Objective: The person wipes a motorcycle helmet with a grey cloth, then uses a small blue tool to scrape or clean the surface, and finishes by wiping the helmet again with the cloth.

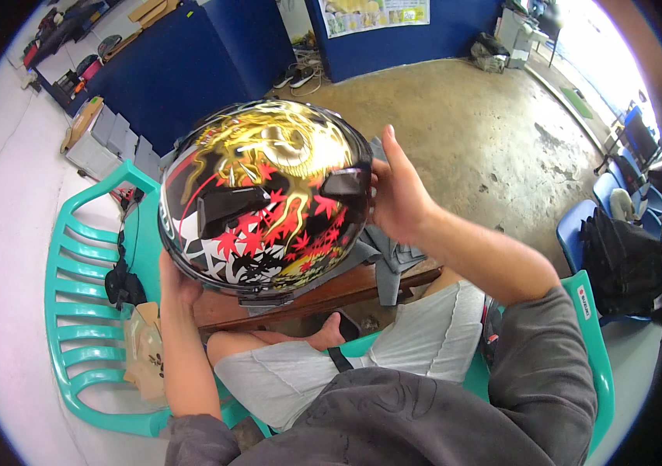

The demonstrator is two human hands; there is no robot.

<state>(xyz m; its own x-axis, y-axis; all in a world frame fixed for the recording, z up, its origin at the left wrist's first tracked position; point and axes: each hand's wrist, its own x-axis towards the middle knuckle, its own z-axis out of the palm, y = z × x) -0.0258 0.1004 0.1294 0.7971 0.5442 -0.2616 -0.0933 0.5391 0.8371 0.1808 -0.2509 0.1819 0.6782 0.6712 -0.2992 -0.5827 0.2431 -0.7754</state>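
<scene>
The left hand (181, 289) and right hand (403, 203) grip a helmet (265, 202) between them, left of the frame's centre. The left holds its lower-left edge, most of its fingers hidden by the shell; the right presses its fingers to the right side, thumb pointing up. The helmet is glossy black, with a gold dragon, red leaves and white marks — its dark raised vents face the camera. Below it in the picture, a brown wooden bench (222, 309) shows, and grey cloth (388, 273) lies at the bench's right part. A green plastic chair (74, 295) fills the left of the frame — a brown package (143, 357) is on its seat. At the right edge, a black bag (622, 260) rests on blue chairs (574, 223).
</scene>
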